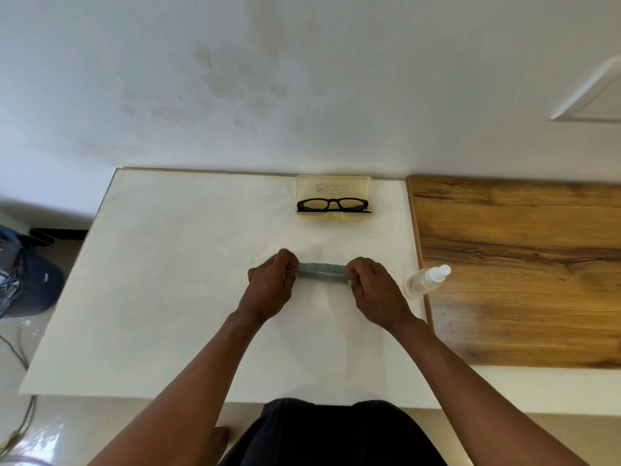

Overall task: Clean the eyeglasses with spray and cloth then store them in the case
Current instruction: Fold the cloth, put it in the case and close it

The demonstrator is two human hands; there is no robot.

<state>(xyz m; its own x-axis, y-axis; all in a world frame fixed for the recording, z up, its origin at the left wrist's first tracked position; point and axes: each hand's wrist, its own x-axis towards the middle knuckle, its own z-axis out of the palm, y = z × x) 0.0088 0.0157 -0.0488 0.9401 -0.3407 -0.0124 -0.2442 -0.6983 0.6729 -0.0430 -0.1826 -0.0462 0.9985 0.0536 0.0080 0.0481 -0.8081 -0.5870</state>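
Black-framed eyeglasses (333,204) lie folded in an open, pale yellow translucent case (334,189) at the far edge of the white table (168,280). A grey-green cloth (322,272), folded into a narrow strip, is stretched between my hands near the table's middle. My left hand (270,287) pinches its left end and my right hand (373,290) pinches its right end. A small clear spray bottle (425,281) with a white cap lies on its side just right of my right hand, at the table's right edge.
A wooden board (521,270) adjoins the white table on the right. A white wall rises directly behind the case. On the floor at left lie a dark blue cap (40,284) and some cables (20,381).
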